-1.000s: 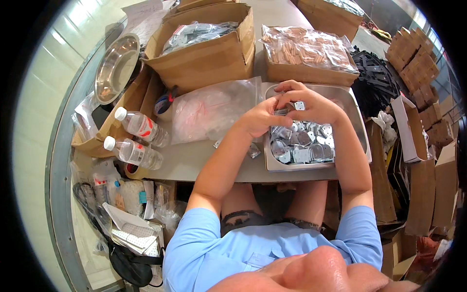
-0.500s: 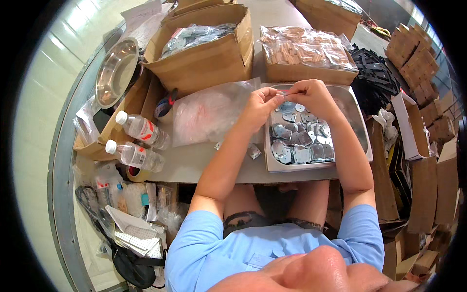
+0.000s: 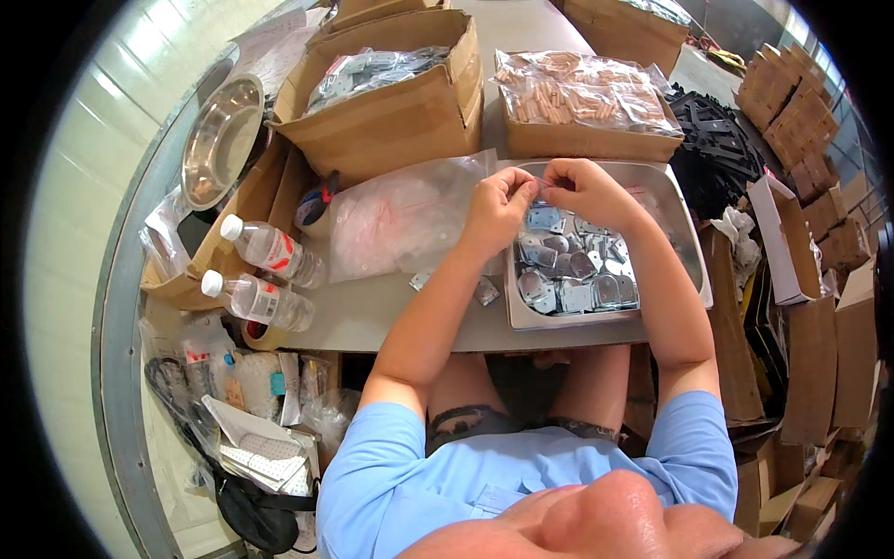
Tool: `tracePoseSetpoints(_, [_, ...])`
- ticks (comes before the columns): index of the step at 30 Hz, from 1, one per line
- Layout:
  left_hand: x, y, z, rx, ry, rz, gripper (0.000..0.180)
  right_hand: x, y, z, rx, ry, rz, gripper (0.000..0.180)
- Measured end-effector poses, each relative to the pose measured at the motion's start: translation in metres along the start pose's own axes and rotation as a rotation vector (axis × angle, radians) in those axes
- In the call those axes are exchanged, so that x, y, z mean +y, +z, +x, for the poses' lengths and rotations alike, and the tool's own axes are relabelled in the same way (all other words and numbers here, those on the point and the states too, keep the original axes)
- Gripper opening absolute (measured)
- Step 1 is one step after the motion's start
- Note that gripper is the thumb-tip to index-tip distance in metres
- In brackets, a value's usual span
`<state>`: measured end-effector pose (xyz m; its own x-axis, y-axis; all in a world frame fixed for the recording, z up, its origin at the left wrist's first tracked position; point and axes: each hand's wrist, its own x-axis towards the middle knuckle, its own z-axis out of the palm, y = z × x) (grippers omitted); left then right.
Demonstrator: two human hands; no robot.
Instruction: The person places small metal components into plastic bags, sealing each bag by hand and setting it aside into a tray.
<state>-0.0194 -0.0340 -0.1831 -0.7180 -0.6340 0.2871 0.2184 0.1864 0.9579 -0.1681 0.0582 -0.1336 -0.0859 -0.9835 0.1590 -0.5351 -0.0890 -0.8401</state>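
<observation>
In the head view, we hold both hands close together above the far left part of the shallow rectangular silver metal tray, our landmark here. The fingertips of the left hand and the right hand nearly meet, pinched on what looks like the top edge of a small clear plastic bag. It hangs below them over the tray; we cannot tell whether it touches the shiny silver metal pieces heaped inside.

Left of the tray, a large clear plastic bag with red lines lies flat on the grey worktop, and a loose silver metal piece sits just beside the tray's left wall. Beyond the tray stands a low brown cardboard box.

We judge the step in hand to be fingertip work along the bag's mouth. The next move calls for an even pinch from both sides, with the bag kept upright so nothing slips out.
</observation>
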Motion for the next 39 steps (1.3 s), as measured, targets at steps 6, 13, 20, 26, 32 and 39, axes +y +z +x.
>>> tracePoseSetpoints(6, [0.012, -0.01, 0.002, 0.059, 0.051, -0.032, 0.014, -0.004, -0.011, -0.002, -0.057, 0.05, 0.088, 0.01])
tracePoseSetpoints(13, [0.012, -0.01, -0.002, -0.067, 0.067, 0.135, 0.012, -0.001, -0.002, -0.001, -0.141, -0.012, 0.159, 0.01])
tracePoseSetpoints(20, [0.018, -0.011, -0.002, -0.036, 0.067, 0.009, 0.011, 0.0, -0.011, -0.002, -0.147, -0.011, 0.149, 0.01])
tracePoseSetpoints(26, [0.012, -0.011, -0.002, -0.099, 0.076, 0.112, 0.01, 0.007, -0.005, 0.001, -0.212, -0.031, 0.219, 0.007])
tracePoseSetpoints(32, [0.016, -0.017, 0.001, 0.024, 0.052, -0.055, 0.013, 0.014, -0.018, 0.0, -0.172, -0.013, 0.198, 0.006])
tracePoseSetpoints(39, [0.013, -0.02, 0.004, 0.039, 0.079, -0.077, 0.011, 0.011, -0.021, -0.002, -0.101, -0.003, 0.254, 0.008])
